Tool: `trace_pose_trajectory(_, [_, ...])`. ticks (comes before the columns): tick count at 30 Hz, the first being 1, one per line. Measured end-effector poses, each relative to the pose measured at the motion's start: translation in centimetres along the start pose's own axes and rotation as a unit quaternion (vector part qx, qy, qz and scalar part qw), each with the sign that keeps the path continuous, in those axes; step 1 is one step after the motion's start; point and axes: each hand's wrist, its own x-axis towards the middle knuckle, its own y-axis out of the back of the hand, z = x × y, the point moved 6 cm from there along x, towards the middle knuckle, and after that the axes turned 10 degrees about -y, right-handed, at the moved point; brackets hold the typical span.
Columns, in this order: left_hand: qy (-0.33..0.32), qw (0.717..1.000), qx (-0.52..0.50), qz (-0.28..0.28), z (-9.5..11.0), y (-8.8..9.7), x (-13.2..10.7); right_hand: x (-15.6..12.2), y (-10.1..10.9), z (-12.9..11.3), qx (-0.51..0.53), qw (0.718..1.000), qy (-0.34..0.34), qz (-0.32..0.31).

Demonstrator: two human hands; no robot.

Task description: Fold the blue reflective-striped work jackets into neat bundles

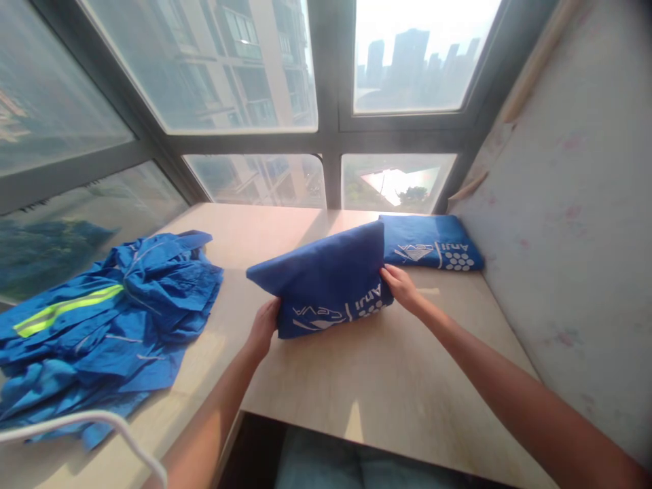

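Observation:
A folded blue garment with white lettering is lifted just above the wooden table, tilted up at its far edge. My left hand grips its near left corner and my right hand grips its right edge; both are closed on the cloth. A second folded blue garment with the same white print lies flat at the back right, just beyond my right hand.
A heap of unfolded blue jackets with a yellow-green reflective stripe covers the table's left side. A white hanger pokes in at the bottom left. Large windows stand behind the table, a pale wall on the right.

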Motion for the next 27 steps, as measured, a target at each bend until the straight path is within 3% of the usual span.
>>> trace_pose_trajectory(3, [0.038,0.998,-0.039,0.030,-0.2,-1.4,1.5,3.2,-1.4,0.9,-0.027,0.995,-0.086,0.030])
trace_pose_trajectory(5, [0.045,0.998,-0.036,0.029,-0.3,-1.9,1.5,3.9,-2.2,1.7,-0.046,0.993,-0.107,0.025])
trace_pose_trajectory(11, [0.038,0.997,0.060,0.023,-0.7,-1.5,0.6,3.2,-2.6,3.1,-0.081,0.991,-0.105,0.017])
trace_pose_trajectory(15, [0.077,0.994,0.073,0.035,-1.6,0.1,-0.2,2.1,-1.8,3.7,-0.115,0.986,-0.112,0.032])
trace_pose_trajectory(17, [0.039,0.985,0.154,0.065,-0.4,1.2,-0.5,1.4,-0.8,3.1,-0.155,0.980,-0.086,0.088])
trace_pose_trajectory(19, [-0.076,0.955,0.274,0.085,2.9,0.9,-0.5,0.8,-0.3,0.9,-0.210,0.966,-0.006,0.148])
trace_pose_trajectory(21, [-0.200,0.904,0.372,0.070,6.9,-1.6,-0.3,0.4,-1.3,-2.3,-0.267,0.947,0.093,0.156])
trace_pose_trajectory(23, [-0.258,0.857,0.445,0.032,9.9,-5.2,0.5,0.4,-3.4,-5.5,-0.318,0.927,0.164,0.112])
trace_pose_trajectory(25, [-0.274,0.822,0.498,-0.007,11.1,-8.6,1.5,0.7,-5.8,-7.6,-0.361,0.908,0.202,0.067])
trace_pose_trajectory(27, [-0.266,0.802,0.534,-0.040,10.2,-10.9,2.6,1.1,-7.7,-8.0,-0.392,0.895,0.209,0.034])
